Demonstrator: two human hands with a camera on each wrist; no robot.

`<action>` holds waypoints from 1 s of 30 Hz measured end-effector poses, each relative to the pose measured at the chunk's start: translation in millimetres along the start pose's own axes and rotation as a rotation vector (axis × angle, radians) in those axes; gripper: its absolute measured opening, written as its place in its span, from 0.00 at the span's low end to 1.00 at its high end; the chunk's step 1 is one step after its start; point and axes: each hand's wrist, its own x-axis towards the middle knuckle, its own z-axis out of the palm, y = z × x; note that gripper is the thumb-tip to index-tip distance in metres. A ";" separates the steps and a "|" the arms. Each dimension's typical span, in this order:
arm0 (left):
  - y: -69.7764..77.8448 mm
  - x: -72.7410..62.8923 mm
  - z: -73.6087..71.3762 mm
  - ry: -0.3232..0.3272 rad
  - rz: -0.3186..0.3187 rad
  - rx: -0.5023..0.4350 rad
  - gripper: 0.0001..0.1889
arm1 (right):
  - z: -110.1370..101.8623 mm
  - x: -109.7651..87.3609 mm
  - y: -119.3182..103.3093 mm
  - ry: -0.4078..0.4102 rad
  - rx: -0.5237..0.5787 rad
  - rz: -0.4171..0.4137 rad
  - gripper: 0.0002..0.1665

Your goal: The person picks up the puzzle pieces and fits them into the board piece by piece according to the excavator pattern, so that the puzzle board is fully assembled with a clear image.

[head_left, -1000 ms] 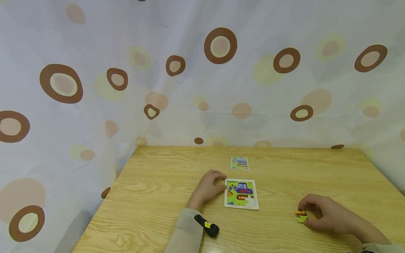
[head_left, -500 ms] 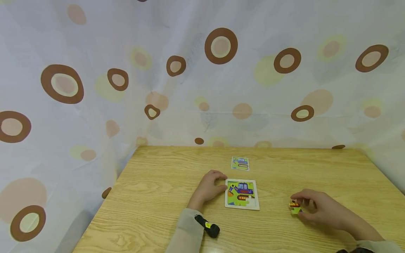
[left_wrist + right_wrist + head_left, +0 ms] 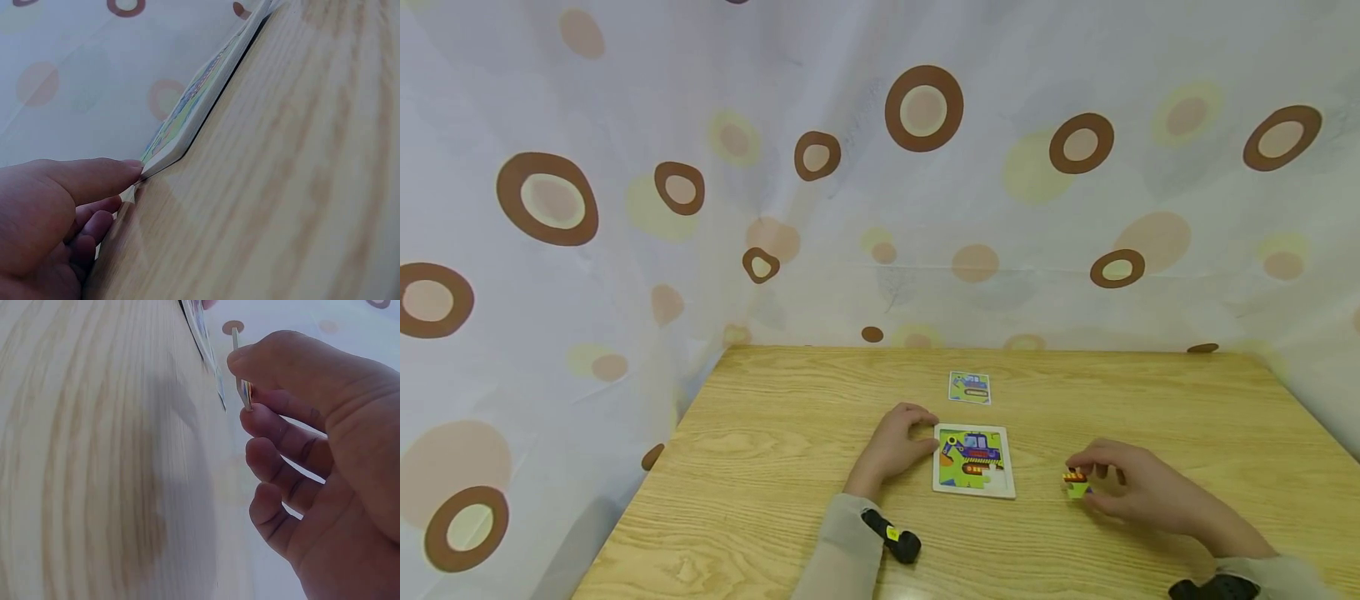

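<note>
In the head view a square puzzle board [image 3: 997, 481] with a pale frame lies mid-table, showing a blue excavator on green. Its lower right part is a bare white gap. My left hand [image 3: 891, 442] is at the board's left edge, thumb and index fingertips right at the frame. In the left wrist view the straight thumb [image 3: 103, 178] meets the board's corner, the other fingers loosely bent below. To the right of the board, my right hand [image 3: 1142, 483] pinches a green, red and yellow puzzle piece [image 3: 1077, 487] above the table. The right wrist view shows this piece [image 3: 244, 387] edge-on between thumb and fingertips.
Behind the board lies a small picture card [image 3: 970, 387] with the same excavator. The wooden table [image 3: 775, 417] ends at a white curtain [image 3: 850, 208] with brown rings. Black straps [image 3: 891, 535] sit on both wrists.
My right hand has moved left and slightly away from me, carrying the puzzle piece closer to the board. The left hand and the board have stayed in place.
</note>
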 end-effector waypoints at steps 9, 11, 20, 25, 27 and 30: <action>0.4 -1.4 -0.7 -0.001 0.005 -0.013 0.16 | 10.5 20.6 -8.2 -0.010 0.010 0.020 0.21; 0.9 -1.7 -1.1 -0.001 0.007 -0.015 0.16 | 13.3 24.6 -9.8 -0.008 0.015 0.015 0.20; 1.5 -1.8 -1.7 0.002 0.010 -0.005 0.16 | 24.0 39.6 -18.1 -0.036 0.062 0.060 0.15; 2.0 -1.8 -1.8 0.002 0.007 -0.004 0.16 | 30.6 47.7 -23.1 -0.037 0.071 0.049 0.15; 2.3 -1.7 -2.0 0.001 0.005 -0.003 0.16 | 32.6 51.4 -25.5 -0.040 0.081 0.044 0.15; 2.4 -1.7 -2.1 0.000 0.001 -0.005 0.16 | 35.0 56.3 -28.8 -0.046 0.105 0.033 0.14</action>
